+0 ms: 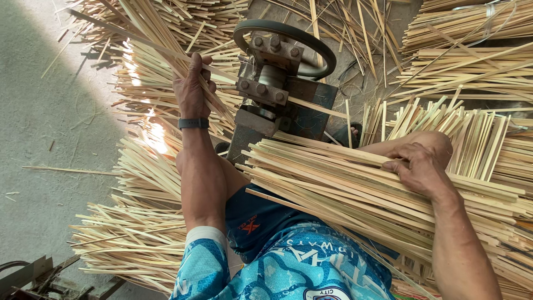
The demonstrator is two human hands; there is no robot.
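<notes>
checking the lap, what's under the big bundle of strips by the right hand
The bundle lies across the lap, with blue shorts showing beneath its near edge. The right hand rests on top. Whatever lies under its far end is covered.

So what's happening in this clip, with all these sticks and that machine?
A seated person works at a small metal machine with a hand wheel. The left hand grips a few thin bamboo strips beside the machine. The right hand rests on a thick bundle of strips across the lap. More strip piles cover the floor.
</notes>
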